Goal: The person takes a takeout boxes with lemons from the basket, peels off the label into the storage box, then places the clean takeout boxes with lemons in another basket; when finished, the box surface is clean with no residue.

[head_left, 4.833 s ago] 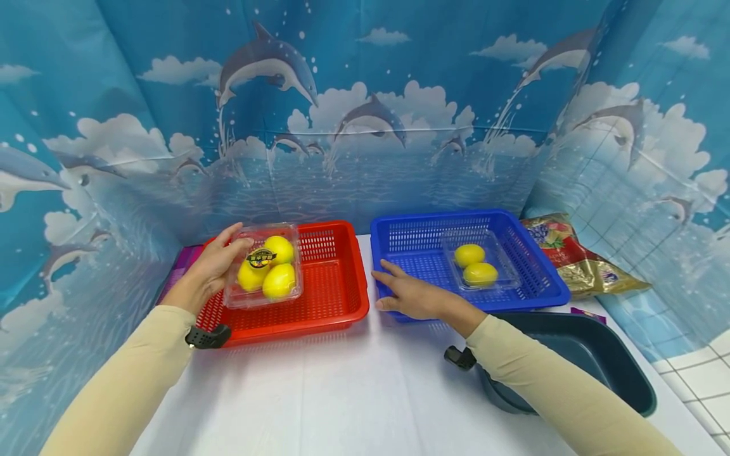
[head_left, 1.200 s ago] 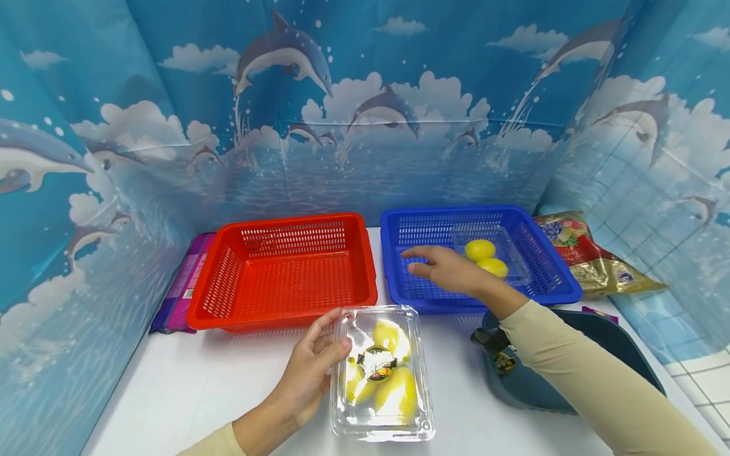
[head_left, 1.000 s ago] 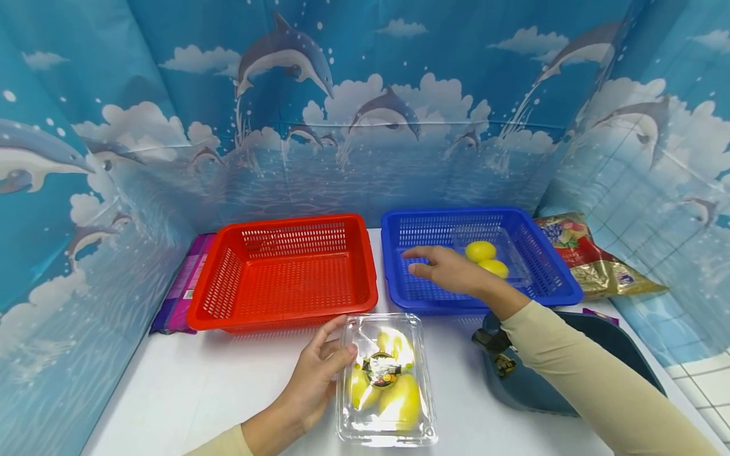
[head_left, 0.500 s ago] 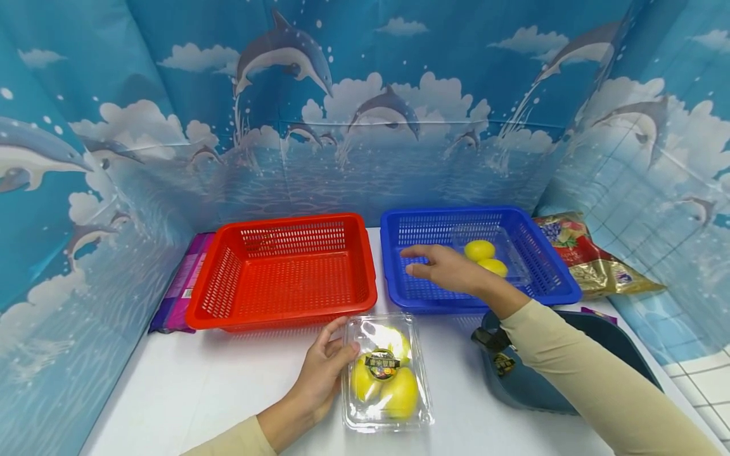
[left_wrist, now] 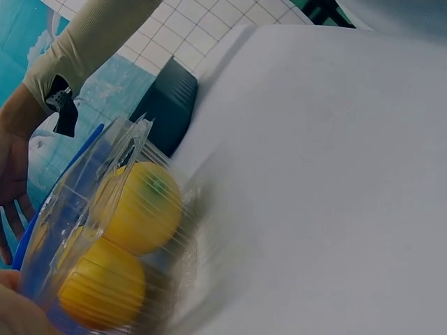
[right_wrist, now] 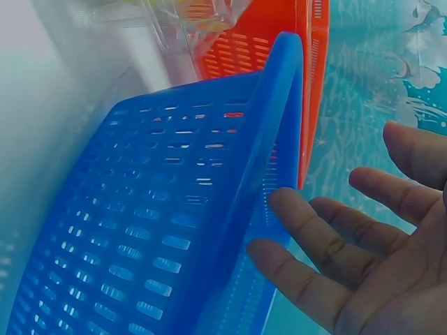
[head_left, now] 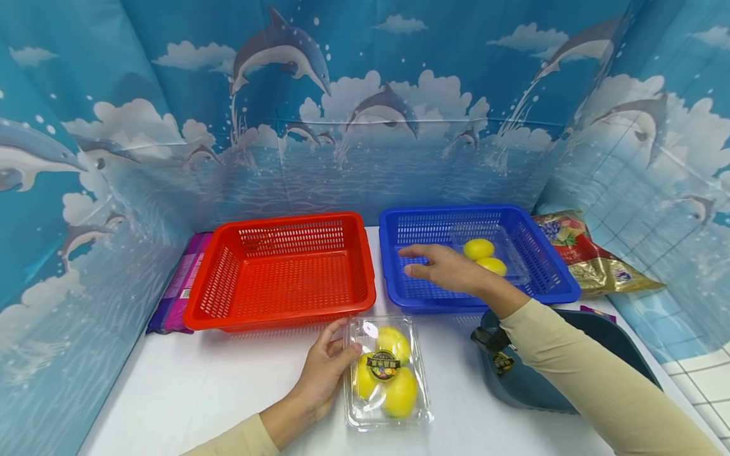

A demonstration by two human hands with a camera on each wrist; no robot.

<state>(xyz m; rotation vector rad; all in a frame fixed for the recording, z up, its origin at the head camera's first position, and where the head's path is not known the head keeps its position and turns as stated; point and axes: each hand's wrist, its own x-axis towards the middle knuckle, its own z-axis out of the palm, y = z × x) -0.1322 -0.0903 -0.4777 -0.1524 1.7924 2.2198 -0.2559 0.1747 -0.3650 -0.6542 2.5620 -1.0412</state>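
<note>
My left hand (head_left: 325, 373) holds a clear plastic clamshell box (head_left: 384, 365) by its left side, thumb on the lid. Inside it are three lemons (head_left: 400, 394) under a round black label. In the left wrist view the box (left_wrist: 105, 209) is seen edge-on, low over the white tabletop; whether it touches is unclear. Over the left part of the blue basket (head_left: 389, 266), my right hand (head_left: 447, 267) hovers with loose fingers and nothing in them. The right wrist view shows this hand (right_wrist: 377, 244) beside the basket's rim. Two lemons (head_left: 479, 249) in another clear box (head_left: 516, 266) sit in that basket, partly behind the hand.
A red basket (head_left: 296, 278) stands at the back left, a purple packet (head_left: 179, 291) beside it. A dark green tub (head_left: 604, 354) lies under my right forearm, and a red-gold bag (head_left: 593, 259) is at the far right. A dolphin-print curtain (head_left: 365, 164) encloses the table.
Since the oldest frame, my left hand has brought the lemon box from the red basket to the near middle. My right hand has moved over the blue basket. Lately the box's lid glare has faded.
</note>
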